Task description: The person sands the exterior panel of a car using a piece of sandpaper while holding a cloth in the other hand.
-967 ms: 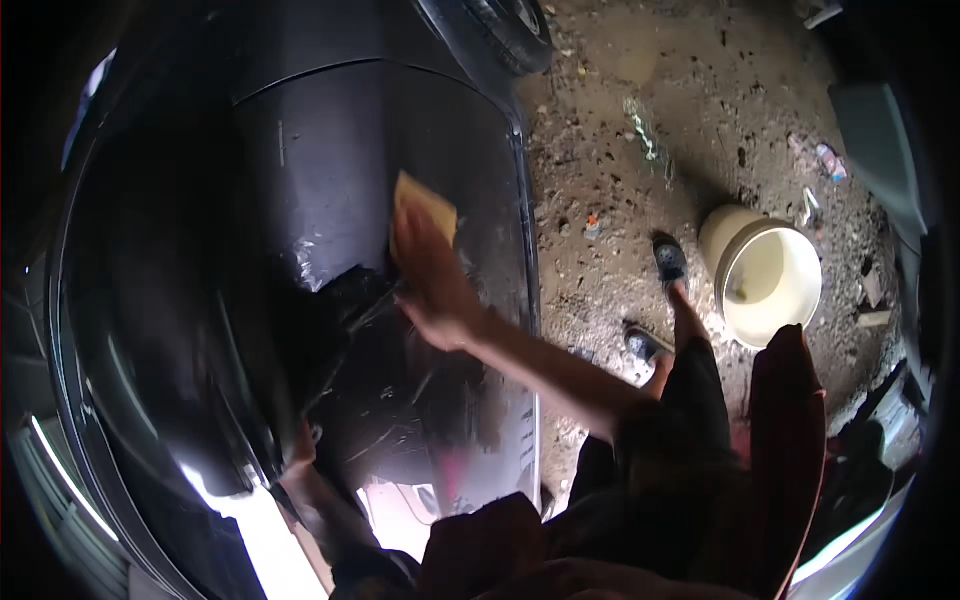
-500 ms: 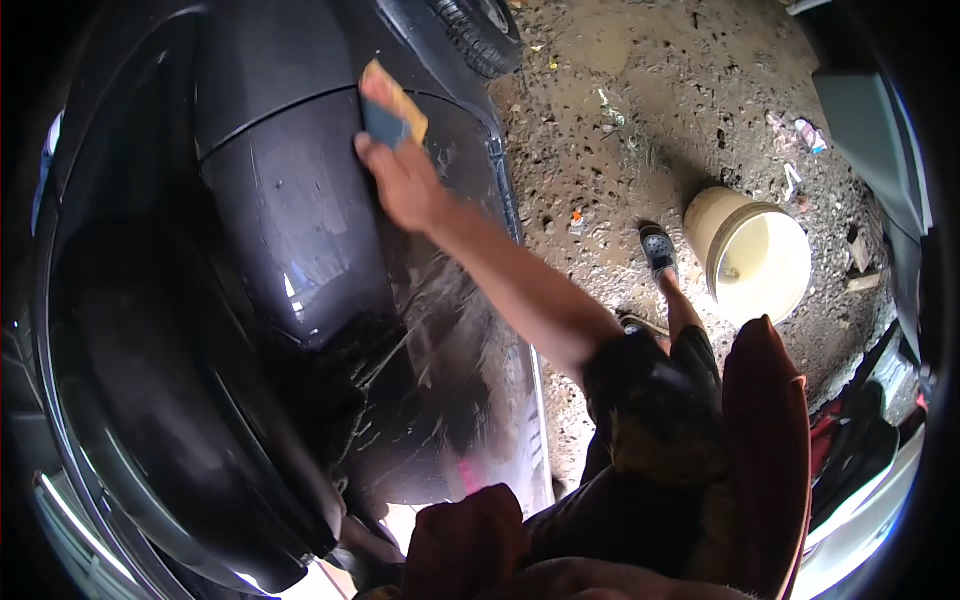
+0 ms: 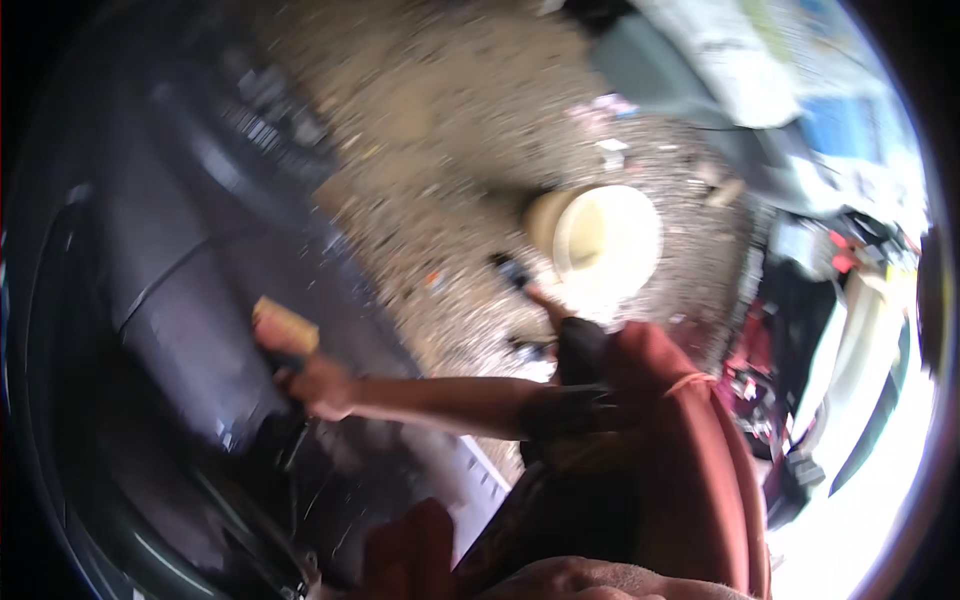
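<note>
My right hand (image 3: 322, 388) is closed around one end of a yellow, pinkish and dark-grey sponge-like block (image 3: 287, 326). The block lies over the dark car body panel (image 3: 185, 325), apparently against it; blur hides the exact contact. Dull streaks and smears mark the car's lower side near my forearm. At the bottom edge, by the car, a small skin-coloured patch (image 3: 312, 578) may be part of my left hand. Its fingers cannot be made out.
A whitish bucket (image 3: 545, 230) stands on the muddy, stony ground (image 3: 420, 170) to the right of the car. My shoe (image 3: 511, 268) is just left of it. Bits of litter (image 3: 612, 148) lie beyond. Another grey vehicle part (image 3: 660, 75) and bright clutter fill the right side.
The view has swung, shifting the car, bucket and ground leftward. My right hand still grips the block, now lower in view and closer to my body, with the forearm nearly level.
</note>
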Motion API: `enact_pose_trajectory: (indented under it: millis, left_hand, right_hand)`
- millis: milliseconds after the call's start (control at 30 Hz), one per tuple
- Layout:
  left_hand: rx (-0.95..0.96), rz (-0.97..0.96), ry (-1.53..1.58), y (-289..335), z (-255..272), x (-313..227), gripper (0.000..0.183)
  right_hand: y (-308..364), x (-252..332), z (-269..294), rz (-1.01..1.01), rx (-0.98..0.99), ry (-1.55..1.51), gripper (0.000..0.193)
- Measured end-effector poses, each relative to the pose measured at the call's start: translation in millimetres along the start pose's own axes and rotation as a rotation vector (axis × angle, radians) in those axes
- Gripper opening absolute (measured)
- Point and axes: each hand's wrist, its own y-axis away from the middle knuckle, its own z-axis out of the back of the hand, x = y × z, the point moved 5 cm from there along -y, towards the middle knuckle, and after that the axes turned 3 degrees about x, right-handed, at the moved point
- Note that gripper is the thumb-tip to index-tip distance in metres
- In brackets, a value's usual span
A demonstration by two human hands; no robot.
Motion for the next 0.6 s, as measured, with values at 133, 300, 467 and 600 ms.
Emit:
enact_pose_trajectory:
  millis: [133,300,467,600]
  left_hand:
    - [-0.066,-0.031,-0.086,1,-19,-6,0.018]
    - [-0.118,-0.061,-0.151,-9,-3,-14,0.019]
    - [-0.082,-0.186,-0.019,-26,-26,-67,0.021]
    - [-0.121,-0.172,-0.106,-25,11,-49,0.022]
  right_hand:
    - [-18,-31,35,0.036,-0.094,0.147,0.036]
    - [39,33,122,-0.389,0.068,0.186,0.05]
    - [309,-2,283,-0.562,-0.424,0.276,0.043]
    - [495,91,274,-0.399,-0.739,0.237,0.035]
